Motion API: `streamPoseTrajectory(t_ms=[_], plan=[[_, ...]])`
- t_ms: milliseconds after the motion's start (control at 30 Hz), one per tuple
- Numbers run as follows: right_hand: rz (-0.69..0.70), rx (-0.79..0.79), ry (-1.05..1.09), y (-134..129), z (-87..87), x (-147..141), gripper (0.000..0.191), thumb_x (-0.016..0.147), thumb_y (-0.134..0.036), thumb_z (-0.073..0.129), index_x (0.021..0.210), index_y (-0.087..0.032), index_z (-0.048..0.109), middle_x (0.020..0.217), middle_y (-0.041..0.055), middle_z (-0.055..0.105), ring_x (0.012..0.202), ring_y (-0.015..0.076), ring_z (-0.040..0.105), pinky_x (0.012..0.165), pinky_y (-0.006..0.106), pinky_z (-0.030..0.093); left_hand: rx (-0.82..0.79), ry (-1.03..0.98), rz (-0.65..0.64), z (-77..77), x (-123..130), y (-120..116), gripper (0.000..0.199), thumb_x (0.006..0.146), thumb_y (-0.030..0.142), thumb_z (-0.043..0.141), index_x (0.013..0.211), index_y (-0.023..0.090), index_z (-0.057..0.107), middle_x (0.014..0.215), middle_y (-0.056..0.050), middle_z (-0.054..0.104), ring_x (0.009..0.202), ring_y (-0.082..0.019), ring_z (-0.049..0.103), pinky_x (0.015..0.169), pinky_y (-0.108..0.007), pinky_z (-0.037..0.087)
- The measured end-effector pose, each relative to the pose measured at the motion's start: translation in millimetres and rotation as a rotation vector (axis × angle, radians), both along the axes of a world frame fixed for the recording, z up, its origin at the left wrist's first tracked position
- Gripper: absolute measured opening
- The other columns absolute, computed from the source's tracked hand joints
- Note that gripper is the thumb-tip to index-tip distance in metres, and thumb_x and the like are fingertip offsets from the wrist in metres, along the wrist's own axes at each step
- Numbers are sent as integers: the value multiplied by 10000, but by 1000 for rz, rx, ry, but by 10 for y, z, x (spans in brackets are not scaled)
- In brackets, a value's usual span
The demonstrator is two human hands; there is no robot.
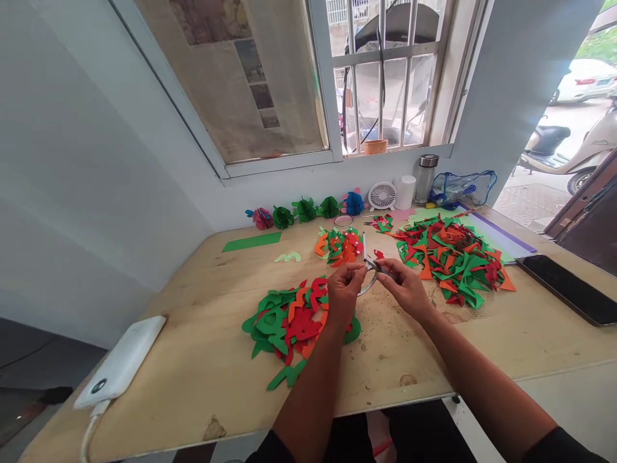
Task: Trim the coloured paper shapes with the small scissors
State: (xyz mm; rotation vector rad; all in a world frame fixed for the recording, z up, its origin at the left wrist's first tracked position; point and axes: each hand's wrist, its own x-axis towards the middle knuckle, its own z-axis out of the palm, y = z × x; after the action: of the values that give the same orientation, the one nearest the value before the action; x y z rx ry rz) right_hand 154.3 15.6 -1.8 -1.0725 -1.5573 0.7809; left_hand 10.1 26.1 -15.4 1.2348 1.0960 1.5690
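Note:
Both hands meet over the middle of the wooden table. My left hand [346, 289] is closed in a pinch; what its fingertips hold is too small to make out. My right hand [403, 286] is closed round a small dark tool [375, 265], likely scissors or pliers, its tip close to the left fingertips. A thin pale curved piece [369, 284] shows just below, between the hands. Green, red and orange cut shapes [274, 321] lie in a pile beside and under my left forearm. Beyond the hands is a smaller pile [340, 246] of cut pieces.
A large heap of scraps [453, 254] lies right of my right hand, with a black phone [569, 289] beyond it. A white power bank [123, 360] sits at the left edge. Paper ornaments [305, 209], a small fan [382, 195] and a bottle [426, 180] line the wall.

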Motion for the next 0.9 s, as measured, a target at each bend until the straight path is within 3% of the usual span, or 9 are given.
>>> streamPoseTrajectory(t_ms=[300,667,900], plan=[[-12,11,-20,-6,-7,15,301,800,-379,581,1003,-161,620,756,10,582,593,114,449,541,242,363,25,60,-1,24,29,-10,245,733,402,662,768,161,694,497,51,445,458,-65,351,446,-197,277],[-1,62,17,20,-90,25,309,804,-397,585,1018,-179,636,893,50,660,748,163,570,681,280,459,17,37,-23,-1,40,-8,263,714,417,682,741,156,690,510,52,448,463,-59,347,446,-187,272],[-23,78,-6,4,-76,17,291,801,-376,593,1007,-178,641,879,42,662,722,152,582,662,263,466,30,23,-38,-32,50,12,235,738,393,665,764,161,689,512,51,446,471,-63,356,449,-183,282]])
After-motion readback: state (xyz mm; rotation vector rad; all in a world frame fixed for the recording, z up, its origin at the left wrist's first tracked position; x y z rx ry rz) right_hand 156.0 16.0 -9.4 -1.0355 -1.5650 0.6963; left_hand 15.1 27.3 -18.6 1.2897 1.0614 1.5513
